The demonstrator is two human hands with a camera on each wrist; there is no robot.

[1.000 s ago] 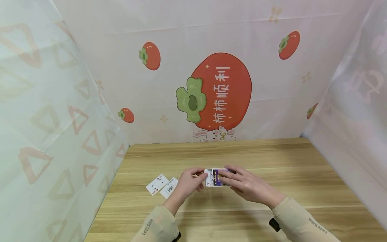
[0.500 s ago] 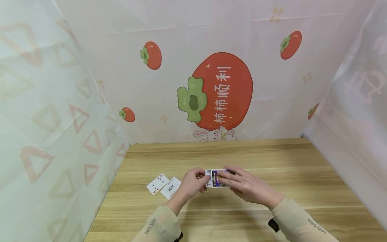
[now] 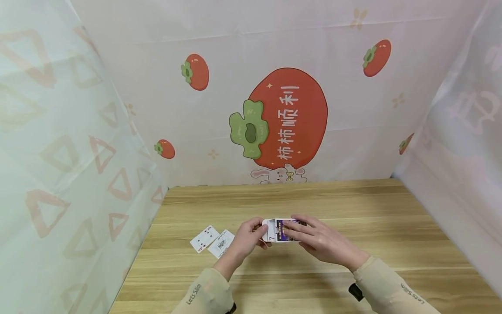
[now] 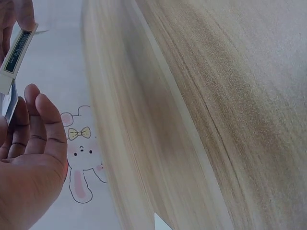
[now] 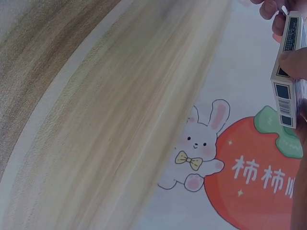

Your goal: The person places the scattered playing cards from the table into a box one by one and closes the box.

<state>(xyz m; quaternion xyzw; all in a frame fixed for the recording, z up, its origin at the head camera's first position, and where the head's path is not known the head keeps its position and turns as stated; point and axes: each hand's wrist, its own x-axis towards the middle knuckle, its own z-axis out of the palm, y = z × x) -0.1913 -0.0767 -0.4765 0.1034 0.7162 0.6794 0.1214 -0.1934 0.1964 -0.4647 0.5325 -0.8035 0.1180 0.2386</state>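
Note:
My right hand (image 3: 319, 237) grips a purple-and-white playing-card box (image 3: 280, 233) above the table, fingers lying over its face. In the right wrist view, the box's narrow side and barcoded end (image 5: 284, 105) show, with a thumb along the side. At the box's left end my left hand (image 3: 248, 239) pinches a white playing card (image 3: 270, 231) marked with a 7, part of which sticks out of the box. The left wrist view shows the card's edge (image 4: 11, 108) between thumb and curled fingers. Whether more cards lie beneath it is hidden.
Left of my left hand, a four of diamonds (image 3: 204, 239) and a joker (image 3: 222, 244) lie face up on the wooden table (image 3: 219, 200). A white printed sheet (image 3: 219, 113) with red persimmons hangs behind; pale sheets stand at both sides.
My left hand shifts slightly right, then the white card's edge shows a little farther out to the left of the box. The right hand and the two table cards stay nearly still.

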